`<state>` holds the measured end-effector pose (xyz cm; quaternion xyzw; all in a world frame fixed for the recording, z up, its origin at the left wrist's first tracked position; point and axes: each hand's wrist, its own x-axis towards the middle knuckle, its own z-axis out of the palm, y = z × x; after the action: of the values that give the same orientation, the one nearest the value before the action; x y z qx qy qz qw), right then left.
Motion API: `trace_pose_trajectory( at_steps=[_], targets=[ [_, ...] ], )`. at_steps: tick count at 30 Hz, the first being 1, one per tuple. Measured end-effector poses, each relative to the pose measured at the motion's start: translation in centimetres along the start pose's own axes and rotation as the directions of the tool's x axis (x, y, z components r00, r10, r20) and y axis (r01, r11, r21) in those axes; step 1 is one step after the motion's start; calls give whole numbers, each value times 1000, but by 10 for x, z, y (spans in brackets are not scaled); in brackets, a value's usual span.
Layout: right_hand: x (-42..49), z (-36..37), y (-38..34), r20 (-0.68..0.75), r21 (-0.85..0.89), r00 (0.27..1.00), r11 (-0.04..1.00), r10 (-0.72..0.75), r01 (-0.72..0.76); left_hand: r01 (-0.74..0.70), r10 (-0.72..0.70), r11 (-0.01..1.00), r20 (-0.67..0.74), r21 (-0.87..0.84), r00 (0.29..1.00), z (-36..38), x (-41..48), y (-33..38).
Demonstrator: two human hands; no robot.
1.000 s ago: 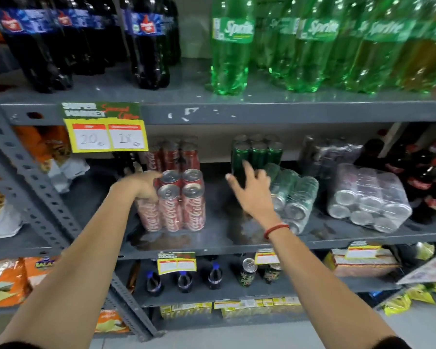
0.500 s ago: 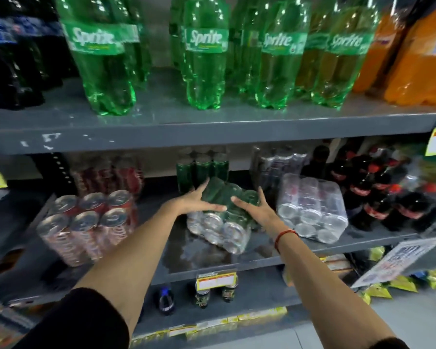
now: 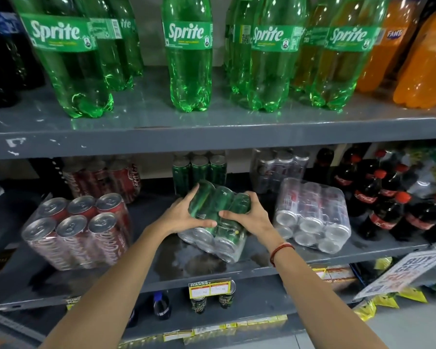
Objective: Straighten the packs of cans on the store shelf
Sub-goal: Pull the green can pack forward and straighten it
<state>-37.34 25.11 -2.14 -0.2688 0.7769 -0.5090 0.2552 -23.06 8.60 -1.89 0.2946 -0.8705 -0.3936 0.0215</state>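
A shrink-wrapped pack of green cans (image 3: 215, 222) lies on its side, askew, in the middle of the grey middle shelf (image 3: 249, 269). My left hand (image 3: 184, 214) grips its left side and top. My right hand (image 3: 249, 216) grips its right side, with a red thread band on the wrist. To the left stands a red cola can pack (image 3: 78, 230), tilted with its tops facing me. On the right lies a silver can pack (image 3: 312, 217) on its side. Behind stand upright packs: red (image 3: 103, 176), green (image 3: 199, 170) and silver (image 3: 277, 167).
Large green Sprite bottles (image 3: 189, 61) and orange Fanta bottles (image 3: 423, 61) fill the shelf above. Small cola bottles (image 3: 388, 197) stand at the right of the middle shelf. Price tags (image 3: 209, 288), small cans and bottles sit on the lower shelf. A promo sign (image 3: 400, 273) hangs at right.
My left hand left the red pack and came over to the green pack. Both hands now grip the green pack more tightly. The view swung right.
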Motion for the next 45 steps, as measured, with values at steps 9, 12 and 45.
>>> trace_pose_trajectory(
  at_steps=[9,12,45],
  targets=[
    [-8,10,-11,45,-239,935,905,-352,352,-100,72,994,-429,-42,900,36,-49,-13],
    [-9,18,-8,59,-268,882,844,-467,465,-124,93,992,-543,-22,834,57,-52,-14],
    [-10,20,-8,-65,137,979,970,-192,199,-37,-114,918,-353,-395,929,4,-5,12]
  ],
)
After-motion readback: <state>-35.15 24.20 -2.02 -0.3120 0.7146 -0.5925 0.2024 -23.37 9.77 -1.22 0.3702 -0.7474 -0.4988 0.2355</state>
